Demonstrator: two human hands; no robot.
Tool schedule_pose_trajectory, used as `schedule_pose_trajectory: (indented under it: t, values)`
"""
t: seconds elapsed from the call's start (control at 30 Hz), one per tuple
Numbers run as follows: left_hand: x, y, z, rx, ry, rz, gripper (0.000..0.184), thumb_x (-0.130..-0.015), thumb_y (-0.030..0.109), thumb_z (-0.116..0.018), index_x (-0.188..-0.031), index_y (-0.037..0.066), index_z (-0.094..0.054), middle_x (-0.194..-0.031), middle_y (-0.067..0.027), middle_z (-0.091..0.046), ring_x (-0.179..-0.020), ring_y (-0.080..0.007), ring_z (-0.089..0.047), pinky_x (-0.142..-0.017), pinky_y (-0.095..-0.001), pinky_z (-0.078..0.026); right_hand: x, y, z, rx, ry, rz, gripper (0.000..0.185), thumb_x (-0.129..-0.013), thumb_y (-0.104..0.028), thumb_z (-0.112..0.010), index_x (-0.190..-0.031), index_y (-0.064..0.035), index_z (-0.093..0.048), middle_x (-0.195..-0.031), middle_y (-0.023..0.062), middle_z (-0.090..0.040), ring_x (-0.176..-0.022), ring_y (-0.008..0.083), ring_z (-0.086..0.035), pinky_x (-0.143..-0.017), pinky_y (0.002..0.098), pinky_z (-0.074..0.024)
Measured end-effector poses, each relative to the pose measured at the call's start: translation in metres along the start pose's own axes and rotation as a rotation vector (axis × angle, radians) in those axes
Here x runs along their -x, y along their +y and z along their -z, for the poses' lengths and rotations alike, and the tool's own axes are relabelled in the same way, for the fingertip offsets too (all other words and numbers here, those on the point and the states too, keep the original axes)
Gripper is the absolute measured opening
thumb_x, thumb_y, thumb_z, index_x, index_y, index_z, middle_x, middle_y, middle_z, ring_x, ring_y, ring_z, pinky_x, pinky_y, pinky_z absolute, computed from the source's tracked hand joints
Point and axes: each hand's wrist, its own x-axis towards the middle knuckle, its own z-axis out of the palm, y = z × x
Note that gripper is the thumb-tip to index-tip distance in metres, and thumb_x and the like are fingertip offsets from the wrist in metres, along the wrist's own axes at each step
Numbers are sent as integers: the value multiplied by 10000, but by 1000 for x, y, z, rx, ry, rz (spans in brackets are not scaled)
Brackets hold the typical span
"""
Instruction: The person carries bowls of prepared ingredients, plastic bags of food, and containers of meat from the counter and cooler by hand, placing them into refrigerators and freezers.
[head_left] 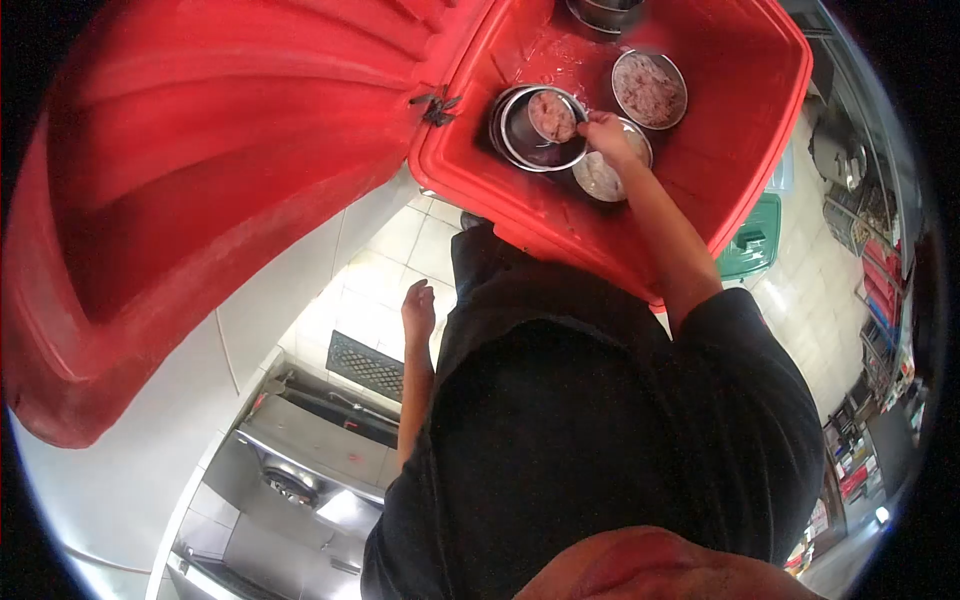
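Inside a deep red bin (700,170), my right hand (607,135) is closed, its fingers pinched at the edge of a small round ladle-like cup (553,117) with pinkish, grainy contents. The cup is over a round metal pot (537,165) with a dark inside; whether it has a handle is hidden by my fingers. Beneath my right wrist is a round metal container with pale contents (598,180), partly covered by my hand. Beside my body, my left hand (418,308) hangs low with loosely bent fingers, holding nothing that I can see.
A round metal container of pinkish contents (650,92) and another metal pot (606,15) stand further back in the bin. The big red lid (240,150) is swung out left. A green lid (752,240), stainless sink unit (310,440) and floor grate (365,365) surround me.
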Motion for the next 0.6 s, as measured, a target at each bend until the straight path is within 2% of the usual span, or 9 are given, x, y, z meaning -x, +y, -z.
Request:
schedule_pose_trajectory:
  t: [0.13, 0.17, 0.27, 0.3, 0.4, 0.5, 0.6]
  values:
    - [13, -32, 6, 72, 16, -8, 279, -869, 116, -558, -1119, 0, -600, -813, -109, -651, -743, -176, -617, -712, -297, -496, -23, 55, -24, 132, 73, 14, 170, -700, -149, -631, -709, 20, -645, -616, 121, -626, -541, 201, -611, -502, 351, -479]
    - [21, -33, 9, 142, 15, 50, 288, -869, 108, -549, -1128, -12, -590, -831, -95, -652, -748, -154, -610, -702, -282, -490, -32, 65, -26, 278, 78, 47, 183, -724, -166, -623, -686, 13, -634, -615, 144, -623, -534, 218, -614, -514, 367, -481]
    - [29, -63, 1, 269, 29, 59, 301, -871, 108, -544, -1140, -21, -580, -844, -92, -654, -754, -147, -605, -695, -277, -488, -16, 17, -9, 551, -129, 32, 171, -789, -144, -618, -838, 15, -660, -710, 117, -645, -584, 178, -613, -526, 340, -494]
    - [32, -73, 4, 274, 31, 46, 301, -872, 107, -538, -1140, -25, -575, -849, -106, -655, -753, -152, -606, -692, -279, -487, -13, 3, 0, 513, -212, -8, 239, -822, -217, -641, -888, 10, -672, -776, 126, -660, -676, 188, -635, -615, 336, -510]
    - [39, -102, 12, 218, 34, 77, 299, -876, 121, -536, -1135, -24, -577, -836, -107, -657, -748, -153, -606, -691, -280, -487, -45, 30, 28, 400, 155, 534, 187, -769, -158, -599, -850, -8, -678, -808, 171, -681, -699, 256, -671, -665, 378, -524]
    - [50, -99, 17, 231, 28, 135, 299, -875, 130, -533, -1124, -27, -582, -811, -114, -655, -734, -160, -609, -689, -282, -488, -52, -4, 33, 454, -10, 264, 243, -797, -189, -576, -949, -22, -666, -932, 186, -679, -828, 298, -669, -768, 385, -522]
    - [58, -108, 20, 77, 20, 12, 301, -872, 133, -530, -1118, -29, -588, -792, -120, -651, -724, -167, -614, -683, -286, -490, -131, 70, 24, 659, -201, 366, 280, -817, -192, -540, -1040, -63, -651, -992, 200, -665, -907, 346, -650, -804, 421, -511]
